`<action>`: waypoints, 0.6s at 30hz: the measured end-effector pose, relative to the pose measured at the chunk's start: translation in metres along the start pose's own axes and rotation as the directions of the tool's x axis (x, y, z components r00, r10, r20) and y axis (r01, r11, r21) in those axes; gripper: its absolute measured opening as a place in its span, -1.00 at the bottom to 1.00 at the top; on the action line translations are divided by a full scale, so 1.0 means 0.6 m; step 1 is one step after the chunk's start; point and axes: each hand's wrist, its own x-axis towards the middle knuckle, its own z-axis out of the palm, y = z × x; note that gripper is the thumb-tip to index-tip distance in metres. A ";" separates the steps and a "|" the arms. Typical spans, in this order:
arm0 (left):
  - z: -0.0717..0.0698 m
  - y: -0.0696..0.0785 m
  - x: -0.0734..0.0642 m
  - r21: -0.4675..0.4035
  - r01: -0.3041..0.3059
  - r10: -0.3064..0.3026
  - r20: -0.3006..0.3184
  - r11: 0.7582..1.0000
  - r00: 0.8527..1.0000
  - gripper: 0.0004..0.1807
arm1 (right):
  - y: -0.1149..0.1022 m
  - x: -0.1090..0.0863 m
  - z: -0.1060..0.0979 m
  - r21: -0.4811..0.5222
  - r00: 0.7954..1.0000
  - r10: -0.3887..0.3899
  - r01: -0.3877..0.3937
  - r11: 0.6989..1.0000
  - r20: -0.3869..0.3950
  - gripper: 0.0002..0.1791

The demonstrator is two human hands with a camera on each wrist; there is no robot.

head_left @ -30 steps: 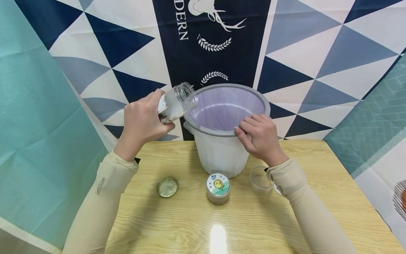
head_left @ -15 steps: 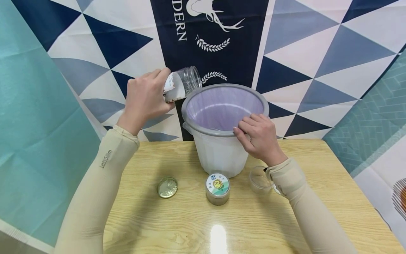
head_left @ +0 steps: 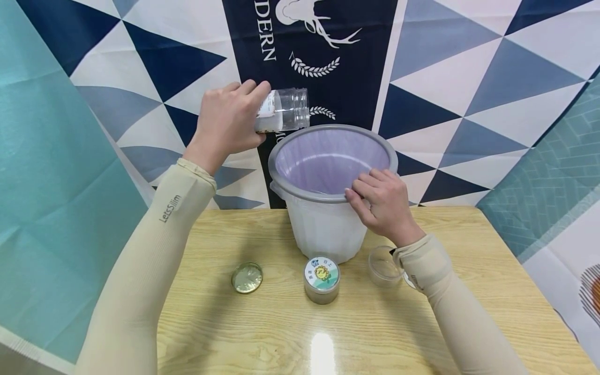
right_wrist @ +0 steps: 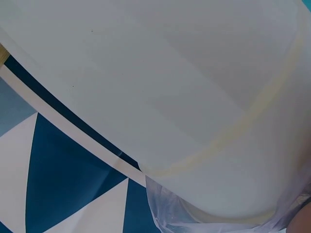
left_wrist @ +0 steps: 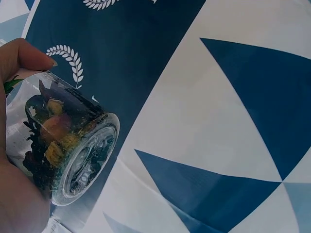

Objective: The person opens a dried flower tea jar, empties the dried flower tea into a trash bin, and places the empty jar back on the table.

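My left hand [head_left: 232, 117] grips a clear jar [head_left: 290, 109] with a white label, tipped on its side with its open mouth to the right, above the left rim of a white trash can [head_left: 325, 229]. In the left wrist view, dark and yellow flower-like shapes show near the base of the jar [left_wrist: 73, 141]; whether they are inside or printed is unclear. My right hand [head_left: 382, 200] grips the can's grey rim at the front right. A thin purple liner bag [head_left: 335, 156] covers the can's inside. The can's bottom is hidden.
On the wooden table [head_left: 262, 333], a round gold lid [head_left: 247, 277] lies at left. A round container with a sunflower-printed lid [head_left: 322, 278] stands before the can. A clear round cup [head_left: 384, 265] is partly behind my right wrist. A patterned cloth [head_left: 422, 120] hangs behind.
My left hand has risen and moved right with the jar, bringing its mouth up above the can's left rim. My right hand stays on the rim.
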 end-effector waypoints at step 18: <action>0.002 0.013 0.017 0.069 -0.020 0.017 0.040 0.997 0.999 -0.36 | -0.002 0.001 0.000 0.009 1.000 0.010 -0.010 1.000 0.000 -0.44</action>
